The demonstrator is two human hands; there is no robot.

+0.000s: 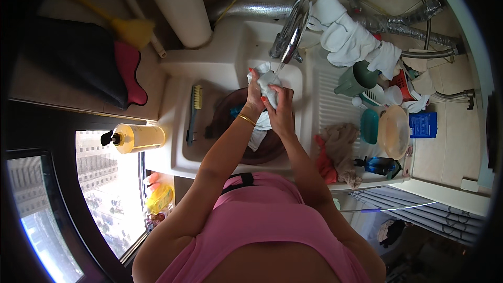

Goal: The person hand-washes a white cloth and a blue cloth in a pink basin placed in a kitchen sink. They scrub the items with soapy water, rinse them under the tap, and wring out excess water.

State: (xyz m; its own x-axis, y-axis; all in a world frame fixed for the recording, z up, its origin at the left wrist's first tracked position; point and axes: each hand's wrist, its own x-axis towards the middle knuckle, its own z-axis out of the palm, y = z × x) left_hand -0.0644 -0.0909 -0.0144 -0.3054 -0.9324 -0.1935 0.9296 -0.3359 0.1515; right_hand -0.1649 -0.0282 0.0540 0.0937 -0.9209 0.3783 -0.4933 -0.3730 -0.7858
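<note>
Both hands are gripping a wet white cloth (268, 80), bunched up under the spout of a chrome tap (291, 45). A thin stream of water falls onto it. My left hand (255, 96), with a gold bangle at the wrist, holds the cloth's left side. On its right side, my right hand (281, 108) presses with bent fingers. Below them a dark reddish basin (261, 159) stands in the white sink (188, 165). Another white cloth (258, 139) lies in the basin, and something blue is partly hidden behind my left wrist.
A scrubbing brush (194, 114) leans left of the basin. A pump bottle (141, 138) stands by the window. On the ribbed drainboard (324, 86) are a green jug (355, 78), a beige cloth (342, 145), a red cloth (327, 163) and a blue spray bottle (379, 165). White cloths (347, 39) hang over a hose.
</note>
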